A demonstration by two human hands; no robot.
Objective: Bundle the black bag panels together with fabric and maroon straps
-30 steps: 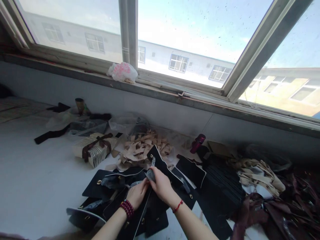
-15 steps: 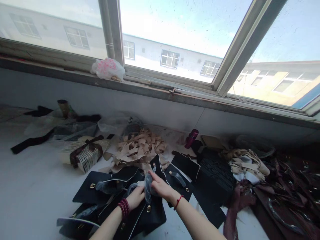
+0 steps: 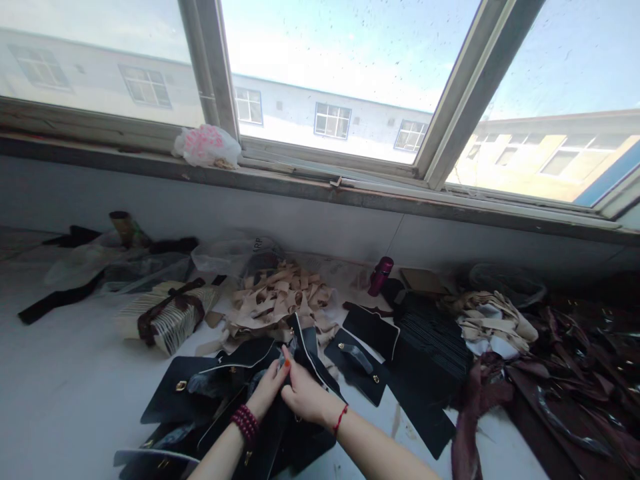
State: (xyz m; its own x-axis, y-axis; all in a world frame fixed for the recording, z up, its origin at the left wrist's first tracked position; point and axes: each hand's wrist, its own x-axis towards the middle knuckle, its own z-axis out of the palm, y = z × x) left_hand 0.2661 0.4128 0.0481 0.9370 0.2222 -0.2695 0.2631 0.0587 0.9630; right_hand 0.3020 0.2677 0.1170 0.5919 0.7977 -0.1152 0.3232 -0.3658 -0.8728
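My left hand [image 3: 266, 390], with a dark red bead bracelet at the wrist, and my right hand [image 3: 303, 396], with a thin red string bracelet, meet over a pile of black leather flap pieces [image 3: 225, 380] with white edges and gold clasps. Both hands pinch the raised black flap piece [image 3: 306, 350] between them, near a bit of clear plastic film. More black pieces [image 3: 357, 363] lie flat to the right.
A heap of tan leather scraps [image 3: 277, 300] lies behind the pile. A tied bundle of cream pieces [image 3: 167, 313] sits left, a maroon bottle [image 3: 380, 275] and a black stack [image 3: 433, 333] right, dark red leather [image 3: 565, 393] far right. A plastic bag [image 3: 205, 145] rests on the windowsill.
The view has shifted right and down a little. My hands have drawn closer together and the black flap piece now stands more upright between them.
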